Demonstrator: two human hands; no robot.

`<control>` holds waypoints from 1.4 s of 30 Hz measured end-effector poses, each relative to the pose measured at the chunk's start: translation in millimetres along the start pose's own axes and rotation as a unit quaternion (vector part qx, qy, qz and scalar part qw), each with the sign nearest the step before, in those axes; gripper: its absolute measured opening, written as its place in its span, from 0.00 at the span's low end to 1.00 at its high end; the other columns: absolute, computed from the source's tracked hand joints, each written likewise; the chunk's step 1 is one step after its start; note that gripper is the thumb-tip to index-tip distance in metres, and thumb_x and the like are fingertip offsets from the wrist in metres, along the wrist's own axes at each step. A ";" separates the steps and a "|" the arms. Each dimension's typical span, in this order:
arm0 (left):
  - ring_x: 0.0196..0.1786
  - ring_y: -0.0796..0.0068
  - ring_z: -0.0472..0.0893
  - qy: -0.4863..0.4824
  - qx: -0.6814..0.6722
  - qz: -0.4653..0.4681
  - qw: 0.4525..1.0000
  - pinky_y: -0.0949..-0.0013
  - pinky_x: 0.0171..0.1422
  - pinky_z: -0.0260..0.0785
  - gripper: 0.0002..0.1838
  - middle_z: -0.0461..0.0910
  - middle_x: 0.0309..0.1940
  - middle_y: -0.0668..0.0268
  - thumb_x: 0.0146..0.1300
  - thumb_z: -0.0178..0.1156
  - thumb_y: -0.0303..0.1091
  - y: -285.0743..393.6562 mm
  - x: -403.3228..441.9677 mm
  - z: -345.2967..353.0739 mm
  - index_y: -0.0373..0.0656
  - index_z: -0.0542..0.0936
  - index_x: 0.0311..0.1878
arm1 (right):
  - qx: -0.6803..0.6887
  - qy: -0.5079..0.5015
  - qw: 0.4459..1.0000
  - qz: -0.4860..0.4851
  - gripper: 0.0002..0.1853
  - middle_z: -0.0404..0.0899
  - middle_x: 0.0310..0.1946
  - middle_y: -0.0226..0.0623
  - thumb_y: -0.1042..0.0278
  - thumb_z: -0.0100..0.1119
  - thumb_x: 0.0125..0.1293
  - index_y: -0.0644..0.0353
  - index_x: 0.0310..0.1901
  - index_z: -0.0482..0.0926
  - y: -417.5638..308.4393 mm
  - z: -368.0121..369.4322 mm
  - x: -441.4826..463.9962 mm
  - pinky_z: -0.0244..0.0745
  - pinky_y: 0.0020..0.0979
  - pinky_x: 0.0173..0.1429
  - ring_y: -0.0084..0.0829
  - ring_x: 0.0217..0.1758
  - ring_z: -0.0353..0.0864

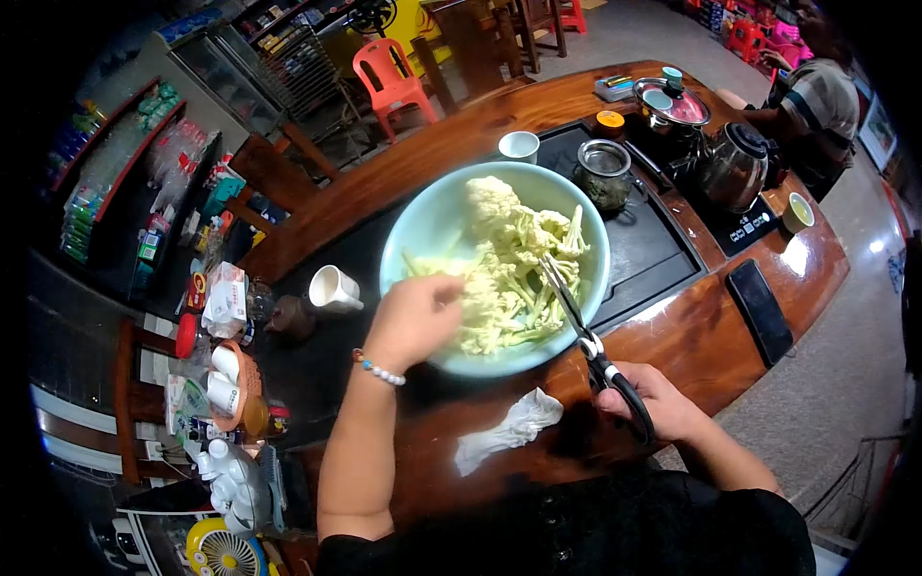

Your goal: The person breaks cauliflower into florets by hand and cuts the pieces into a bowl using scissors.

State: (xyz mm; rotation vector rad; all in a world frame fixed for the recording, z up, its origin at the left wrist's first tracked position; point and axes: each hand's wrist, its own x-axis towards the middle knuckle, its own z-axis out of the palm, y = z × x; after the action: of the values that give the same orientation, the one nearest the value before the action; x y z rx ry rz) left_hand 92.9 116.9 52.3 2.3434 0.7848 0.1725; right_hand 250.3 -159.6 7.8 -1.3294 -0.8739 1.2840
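A pale green basin [399, 226] on the table holds cut cauliflower [509, 264], with florets and stems piled up. My right hand [653, 401] is closed around the black handles of kitchen scissors [588, 338]. Their blades point up and left over the basin's right side, with the tips close to the cauliflower. My left hand [420, 322], a beaded bracelet at its wrist, is over the basin's left front rim beside the cauliflower. Its fingers are blurred and partly hidden, so I cannot see whether they hold a piece.
A crumpled white cloth [509, 429] lies in front of the basin. White cups [334, 288] stand left and behind. On the right are a phone [759, 312], a glass kettle [735, 168] and a lidded pot [672, 104]. Another person [816, 106] sits at the far right.
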 end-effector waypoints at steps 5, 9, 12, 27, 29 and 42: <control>0.31 0.85 0.78 -0.009 -0.061 -0.009 0.998 0.79 0.36 0.72 0.16 0.81 0.32 0.69 0.58 0.61 0.23 -22.0 -6.0 -12.1 0.32 0.77 0.50 | 0.005 -0.011 1.000 0.005 0.23 0.70 0.20 0.22 0.43 0.62 0.65 0.58 0.30 0.74 3.2 1.2 1.0 0.63 0.22 0.27 0.17 0.24 0.68; 0.33 0.83 0.80 0.004 -0.252 -0.040 0.967 0.79 0.38 0.75 0.17 0.80 0.36 0.68 0.59 0.62 0.20 -21.1 -13.5 -11.6 0.34 0.74 0.52 | -0.029 -0.025 0.999 0.031 0.23 0.72 0.22 0.25 0.43 0.62 0.65 0.60 0.31 0.76 4.9 -0.6 -1.2 0.66 0.24 0.31 0.20 0.26 0.70; 0.34 0.80 0.82 0.041 -0.365 -0.040 0.929 0.77 0.40 0.77 0.17 0.80 0.37 0.66 0.59 0.62 0.20 -5.1 -26.8 -7.7 0.36 0.72 0.51 | -0.104 -0.051 0.993 0.021 0.27 0.77 0.27 0.37 0.40 0.61 0.64 0.63 0.35 0.77 8.5 7.9 -1.3 0.72 0.33 0.39 0.30 0.32 0.77; 0.39 0.84 0.79 0.227 -0.464 0.070 0.853 0.80 0.46 0.74 0.13 0.79 0.38 0.66 0.56 0.63 0.14 9.2 -65.1 39.0 0.38 0.74 0.42 | -0.187 -0.128 0.968 0.109 0.35 0.82 0.42 0.53 0.31 0.53 0.63 0.56 0.57 0.77 -20.9 39.9 24.6 0.74 0.42 0.54 0.47 0.48 0.82; 0.40 0.84 0.78 0.231 -0.454 0.082 0.856 0.81 0.45 0.73 0.13 0.80 0.38 0.66 0.56 0.63 0.14 8.6 -65.9 41.3 0.38 0.74 0.41 | -0.194 -0.124 0.967 0.110 0.34 0.82 0.41 0.52 0.31 0.53 0.63 0.55 0.55 0.78 -24.0 40.8 26.5 0.74 0.42 0.53 0.47 0.46 0.83; 0.38 0.87 0.78 0.237 -0.462 0.073 0.851 0.84 0.41 0.70 0.13 0.80 0.38 0.66 0.55 0.62 0.13 11.1 -67.7 42.8 0.38 0.74 0.41 | -0.213 -0.083 0.971 0.071 0.28 0.83 0.31 0.45 0.37 0.58 0.64 0.56 0.48 0.83 -28.1 42.8 27.5 0.76 0.38 0.45 0.40 0.37 0.84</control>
State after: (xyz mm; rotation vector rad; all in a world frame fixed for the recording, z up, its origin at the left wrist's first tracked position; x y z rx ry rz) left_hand 56.8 47.8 31.1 1.4208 0.5450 0.9907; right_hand 217.2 -119.8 34.2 -1.6581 -1.2413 1.3823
